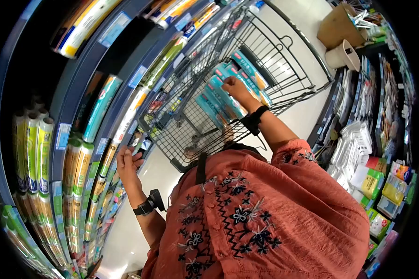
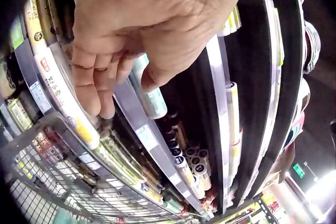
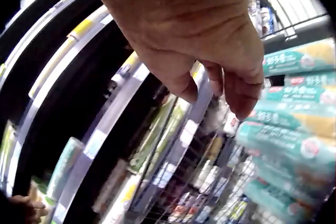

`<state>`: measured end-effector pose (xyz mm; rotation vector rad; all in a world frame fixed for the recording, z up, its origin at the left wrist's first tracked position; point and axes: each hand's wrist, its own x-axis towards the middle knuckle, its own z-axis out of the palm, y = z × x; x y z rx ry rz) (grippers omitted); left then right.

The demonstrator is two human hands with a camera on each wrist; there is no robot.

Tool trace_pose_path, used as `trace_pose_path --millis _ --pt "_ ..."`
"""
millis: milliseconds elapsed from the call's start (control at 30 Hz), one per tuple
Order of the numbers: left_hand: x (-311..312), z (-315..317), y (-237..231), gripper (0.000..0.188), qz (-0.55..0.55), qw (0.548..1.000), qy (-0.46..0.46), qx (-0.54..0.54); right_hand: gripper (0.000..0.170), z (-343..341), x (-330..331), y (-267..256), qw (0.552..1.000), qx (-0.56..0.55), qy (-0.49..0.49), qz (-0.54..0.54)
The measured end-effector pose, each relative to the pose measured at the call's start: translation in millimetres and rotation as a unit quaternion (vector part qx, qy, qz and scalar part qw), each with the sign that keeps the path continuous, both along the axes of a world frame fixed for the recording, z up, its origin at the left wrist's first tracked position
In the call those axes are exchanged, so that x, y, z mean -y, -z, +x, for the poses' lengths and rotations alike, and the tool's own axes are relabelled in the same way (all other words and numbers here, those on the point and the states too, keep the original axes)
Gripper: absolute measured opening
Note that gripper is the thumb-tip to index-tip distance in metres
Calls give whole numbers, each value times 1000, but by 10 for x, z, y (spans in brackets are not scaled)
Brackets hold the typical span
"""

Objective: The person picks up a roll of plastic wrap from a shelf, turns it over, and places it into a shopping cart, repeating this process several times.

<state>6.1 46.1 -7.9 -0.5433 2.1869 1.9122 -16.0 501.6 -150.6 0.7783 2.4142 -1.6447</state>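
Note:
Several long teal packs with printed labels lie together in a wire shopping cart. My right hand is over the packs, its fingers bent loosely downward. In the right wrist view, the fingertips hang beside the ends of the teal packs, with nothing in their grasp. On the other side, my left hand is held up beside the shelf with fingers spread and relaxed. A single teal roll sits on that shelf; in the left wrist view the thumb overlaps this roll.
Shelves on the left hold green-and-yellow rolls and a white-and-orange roll near the cart's side. Along the right stand a cardboard box, a pale bin and racks of packaged goods. Shiny floor runs beneath the cart.

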Motion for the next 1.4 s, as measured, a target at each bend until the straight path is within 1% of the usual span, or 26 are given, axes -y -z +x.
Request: trace_pose_path --millis 33,100,133,167,200,233,267,367,500,600,700,733,767,800,833,867,900,967,1033,1067,1167,1200,1267,1300,1333,1400 --pt "-93 -14 -18 48 -5 1000 9 4 51 36 -233 210 998 17 1 56" --pt "-311 -57 -89 47 -15 999 28 10 55 80 -657 641 993 15 46 112" --pt "-420 -70 -131 46 -15 999 41 8 59 102 -783 549 987 50 53 146" --pt "-485 -91 -120 48 -17 998 52 11 59 162 -910 450 987 56 54 143" --pt "-560 -108 -107 50 -19 998 63 14 55 173 -994 433 978 80 65 183" --pt "-637 -124 -109 51 -21 997 72 18 51 175 -1070 436 966 104 75 223" --pt "-716 -110 -123 47 -26 997 73 17 54 191 -1167 557 959 99 83 251" --pt "-880 -61 -98 47 -28 996 74 29 58 170 -1384 656 949 169 97 247" --pt "-982 25 -43 47 -31 996 71 47 61 152 -1593 852 944 210 52 249" --pt "-1087 105 -70 49 -36 996 58 53 55 205 -1613 868 937 213 25 275" --pt "-1195 182 -106 50 -48 996 44 54 47 206 -1692 1116 908 205 -43 364" --pt "-1218 206 -113 50 -47 997 42 55 40 180 -1656 1052 901 202 -95 372" --pt "-1252 231 -144 49 -50 996 42 54 36 230 -1583 983 904 195 -59 376" --pt "-1246 242 -135 49 -49 996 41 62 37 188 -1710 1371 896 208 -126 371" --pt "-1215 253 -108 49 -48 996 39 68 37 163 -1627 1106 846 240 -239 412" --pt "-1200 276 -96 49 -44 996 34 66 44 249 -1557 1060 923 209 -51 319" --pt "-1190 295 -80 49 -38 997 32 64 55 218 -1479 994 911 246 -52 328" --pt "-1172 327 -83 47 -27 997 24 66 73 193 -1456 1039 916 265 -77 292" --pt "-1151 362 -102 47 -39 996 16 73 76 163 -1465 1106 918 270 -62 285" --pt "-1123 383 -95 47 -37 996 13 75 78 133 -1491 1116 921 282 -56 263" --pt "-1020 402 -14 47 -27 996 12 80 79 71 -1592 1054 935 277 -58 213" --pt "-1002 395 -6 47 -23 996 11 81 81 56 -1577 1015 932 247 -77 256" --pt "-965 379 -2 46 -14 997 12 80 70 63 -1612 884 967 216 -27 131" --pt "-932 346 9 46 -12 997 18 73 66 72 -1577 659 978 198 -2 67" --pt "-897 301 23 46 -10 997 26 67 63 73 -1544 506 984 179 22 4" --pt "-796 159 56 44 -9 998 41 45 56 27 -1520 324 981 153 67 -96"
